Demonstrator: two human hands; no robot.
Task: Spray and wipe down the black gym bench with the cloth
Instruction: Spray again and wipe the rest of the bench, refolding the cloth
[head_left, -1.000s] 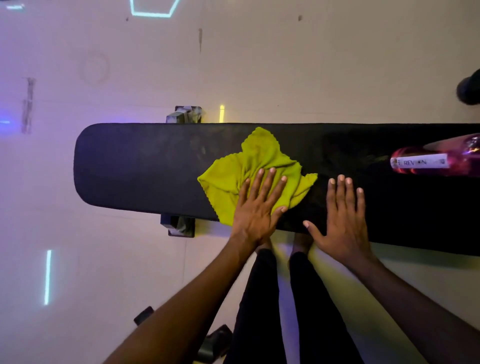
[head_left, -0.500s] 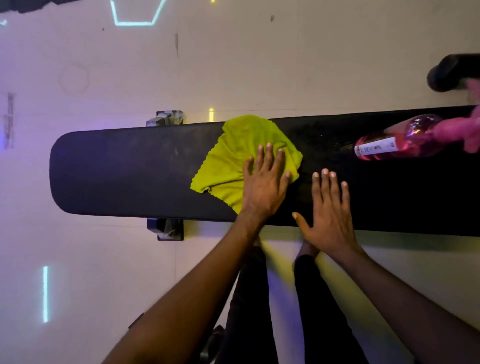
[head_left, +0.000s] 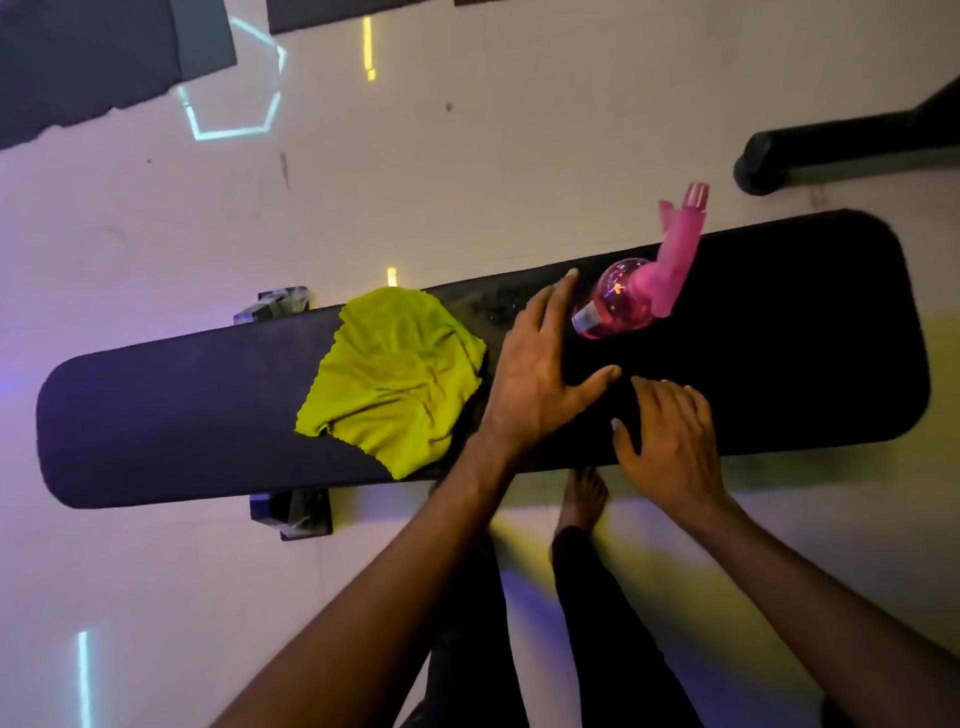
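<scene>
The long black gym bench (head_left: 171, 415) runs across the view. A crumpled yellow-green cloth (head_left: 395, 379) lies on its middle, with no hand on it. My left hand (head_left: 540, 369) is off the cloth, fingers spread over the pad, its fingertips close to the pink spray bottle (head_left: 623, 299) but apart from it. The bottle lies on the bench's far edge, its pink trigger head pointing past the edge. My right hand (head_left: 670, 441) rests on the bench near the front edge, fingers bent, holding nothing.
The bench's metal feet (head_left: 296, 512) stick out at front and back on the left. A black bar of other gym equipment (head_left: 831, 150) lies on the pale floor at the far right. My legs and a bare foot (head_left: 584, 496) stand just before the bench.
My left hand has let go of the cloth and moved right toward the spray bottle. The cloth stays on the bench. The view has shifted right, showing the bench's right end.
</scene>
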